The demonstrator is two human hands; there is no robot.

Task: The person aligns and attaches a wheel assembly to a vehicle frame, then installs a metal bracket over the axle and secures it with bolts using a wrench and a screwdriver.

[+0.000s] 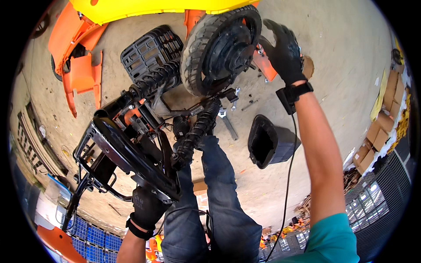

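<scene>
A partly dismantled scooter lies on its side or upturned in front of my legs. My left hand (148, 206), in a black glove, is closed round the lower edge of its glossy black frame (127, 151). Its wheel (232, 55) with a knobby tyre stands up at the far end, between two coil-spring shock absorbers (199, 127). Just right of the tyre, my gloved right hand (283, 52) hangs in the air with thumb and fingers apart, holding nothing. Beneath it lies an orange piece (264, 65), partly covered by the hand.
An adjustable wrench (228, 125) and a spanner (235, 98) lie on the concrete floor near a black open-topped box (280, 147). A black plastic rack (147, 52) and orange body panels (81, 72) are farther left. A yellow panel (153, 5) crosses the top. Cardboard boxes (379, 129) line the right.
</scene>
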